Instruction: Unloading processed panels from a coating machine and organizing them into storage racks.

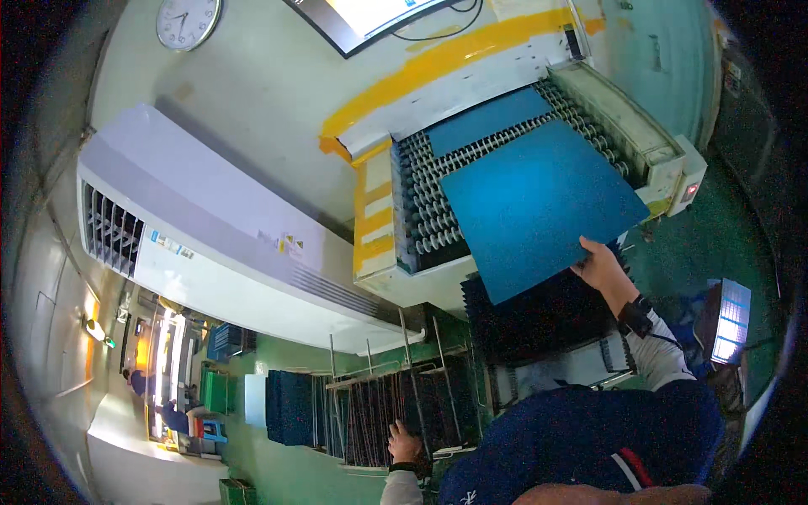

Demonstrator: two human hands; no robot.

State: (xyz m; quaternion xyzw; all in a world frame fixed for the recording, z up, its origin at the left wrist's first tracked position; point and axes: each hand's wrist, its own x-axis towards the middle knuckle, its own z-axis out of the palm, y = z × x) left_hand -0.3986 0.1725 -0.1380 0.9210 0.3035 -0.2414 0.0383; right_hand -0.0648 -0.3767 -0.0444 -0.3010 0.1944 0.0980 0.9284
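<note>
My right hand point(602, 268) is closed on the near right edge of a flat blue panel point(543, 206), thumb on top. This panel is tilted over the near end of a roller conveyor point(425, 202). A second blue panel point(488, 122) lies on the rollers farther back. Lower down, my left hand point(404, 442) is at the near side of a metal rack point(412, 370) filled with dark upright sheets. Its fingers are partly apart and reach toward the sheets; I see nothing held in them. Below the blue panel stands a stack of dark sheets point(539, 324).
A large white air conditioner point(227, 244) lies across the left side. More dark panels point(290, 408) stand left of the rack. A screen point(362, 21) and a clock point(188, 21) hang above. Far left, other people point(175, 418) are near bright lights. A lit device point(730, 320) is at right.
</note>
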